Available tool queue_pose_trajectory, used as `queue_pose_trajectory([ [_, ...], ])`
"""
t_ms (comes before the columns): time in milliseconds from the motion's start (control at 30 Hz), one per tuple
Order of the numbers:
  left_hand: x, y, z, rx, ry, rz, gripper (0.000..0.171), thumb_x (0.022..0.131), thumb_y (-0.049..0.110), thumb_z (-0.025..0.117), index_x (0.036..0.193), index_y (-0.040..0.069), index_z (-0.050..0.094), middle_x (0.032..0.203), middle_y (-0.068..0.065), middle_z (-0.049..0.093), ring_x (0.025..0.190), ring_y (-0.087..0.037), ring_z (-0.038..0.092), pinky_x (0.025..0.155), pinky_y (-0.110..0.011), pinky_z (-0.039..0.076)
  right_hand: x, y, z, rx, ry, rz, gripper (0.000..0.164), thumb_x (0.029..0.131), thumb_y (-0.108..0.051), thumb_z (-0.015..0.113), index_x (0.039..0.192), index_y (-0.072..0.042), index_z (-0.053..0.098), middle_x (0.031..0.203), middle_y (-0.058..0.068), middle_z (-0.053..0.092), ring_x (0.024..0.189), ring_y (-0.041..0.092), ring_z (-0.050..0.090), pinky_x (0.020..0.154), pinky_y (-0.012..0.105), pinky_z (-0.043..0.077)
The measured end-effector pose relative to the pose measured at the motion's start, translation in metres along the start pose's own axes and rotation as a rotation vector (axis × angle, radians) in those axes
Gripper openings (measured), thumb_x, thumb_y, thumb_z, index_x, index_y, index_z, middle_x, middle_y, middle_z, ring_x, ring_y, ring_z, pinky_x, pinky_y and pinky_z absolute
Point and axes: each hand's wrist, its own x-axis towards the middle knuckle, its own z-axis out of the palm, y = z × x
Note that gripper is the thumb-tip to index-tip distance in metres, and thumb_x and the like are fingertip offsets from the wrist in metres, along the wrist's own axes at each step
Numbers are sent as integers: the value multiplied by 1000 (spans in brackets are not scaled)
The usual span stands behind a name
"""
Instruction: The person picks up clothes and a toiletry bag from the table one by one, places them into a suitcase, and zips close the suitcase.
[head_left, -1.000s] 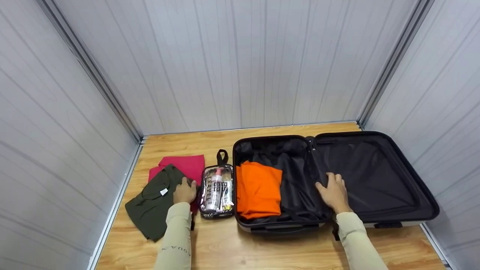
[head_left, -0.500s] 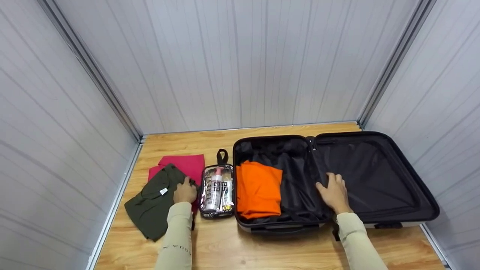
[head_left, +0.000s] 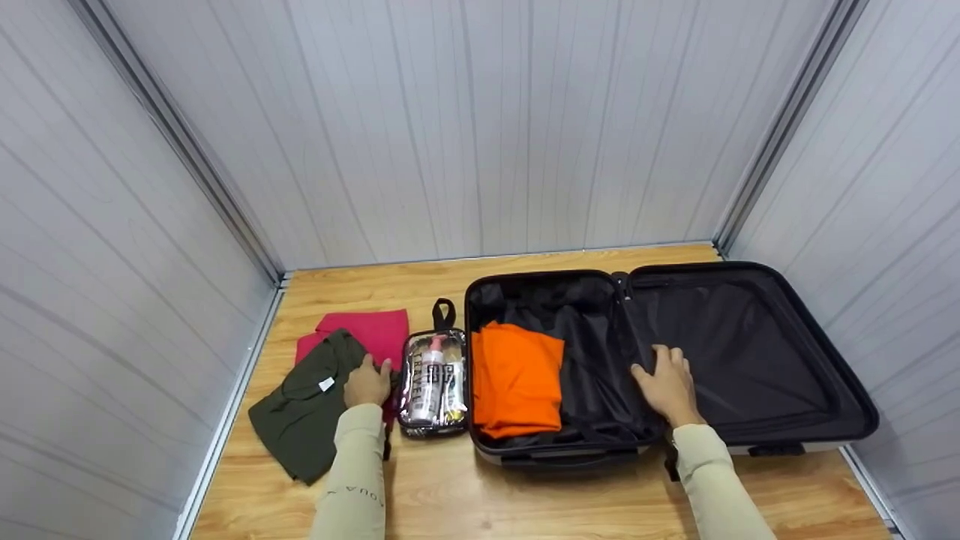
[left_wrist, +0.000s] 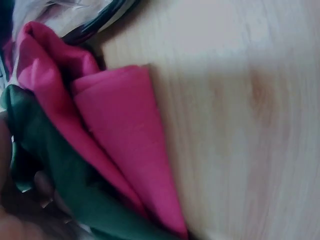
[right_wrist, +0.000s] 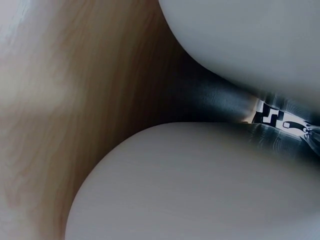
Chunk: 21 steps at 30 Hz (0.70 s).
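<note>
A dark green shirt [head_left: 304,409] with a white label lies spread over a pink folded garment [head_left: 379,330] on the floor at left. My left hand [head_left: 367,384] grips the shirt's right edge; in the left wrist view its fingers [left_wrist: 44,184] curl at the green cloth, beside the pink folds. A black suitcase [head_left: 555,459] lies open flat, a folded orange garment [head_left: 519,379] in its left half. My right hand [head_left: 670,386] rests on the suitcase near the hinge between the halves, fingers relaxed. The right wrist view shows the pale outer shells [right_wrist: 200,180] and the dark gap between them.
Between the clothes and the suitcase stands a clear travel pouch [head_left: 433,386] with a black strap, holding bottles. Panel walls [head_left: 502,135] enclose the wooden floor [head_left: 450,499] at the back and both sides. The suitcase's right half [head_left: 757,352] reaches close to the right wall.
My left hand's fingers shift slightly at the green shirt's edge. The right hand, suitcase and pouch stay in place.
</note>
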Motion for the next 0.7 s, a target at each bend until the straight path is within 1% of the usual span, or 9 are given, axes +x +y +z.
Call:
queue_pose_trajectory([
  [133, 2, -1, 1, -15, 12, -36, 50, 105, 37, 54, 141, 3, 54, 126, -35, 64, 114, -55, 63, 97, -65, 50, -1, -1, 0, -1, 2, 7, 64, 99, -32, 60, 148, 3, 41, 140, 30, 41, 129, 49, 40, 108, 62, 36],
  [267, 2, -2, 1, -41, 34, -65, 35, 101, 25, 55, 129, 4, 58, 121, -34, 66, 110, -57, 63, 93, -65, 51, 0, -2, -1, -3, 0, 9, 64, 99, -32, 60, 149, 3, 41, 140, 31, 40, 129, 50, 40, 108, 63, 36],
  [400, 2, -3, 1, -55, 51, -58, 26, 97, 18, 54, 118, 3, 55, 113, -35, 68, 106, -57, 65, 91, -65, 51, 0, -2, -2, -3, -6, 9, 65, 99, -33, 60, 149, 3, 40, 140, 30, 40, 130, 50, 39, 108, 62, 36],
  [500, 0, -3, 0, -67, 39, -44, 21, 98, 14, 51, 116, 4, 50, 108, -36, 68, 104, -56, 65, 88, -65, 51, 0, -1, -1, -4, -8, 4, 65, 99, -34, 59, 149, 4, 40, 139, 31, 40, 130, 50, 39, 108, 63, 36],
  [567, -1, -3, -1, -67, 25, -35, 21, 98, 13, 48, 118, 6, 49, 109, -35, 68, 104, -56, 65, 88, -65, 51, 1, 0, -1, -6, -8, -1, 65, 99, -33, 60, 149, 5, 40, 139, 32, 40, 130, 51, 40, 107, 63, 36],
  [700, -3, -5, -1, -65, 29, -12, 30, 97, 12, 43, 121, 5, 59, 118, -33, 68, 112, -54, 63, 94, -64, 49, 1, 2, -1, -1, -25, 10, 66, 100, -34, 59, 151, 3, 38, 142, 31, 39, 130, 50, 39, 108, 62, 36],
])
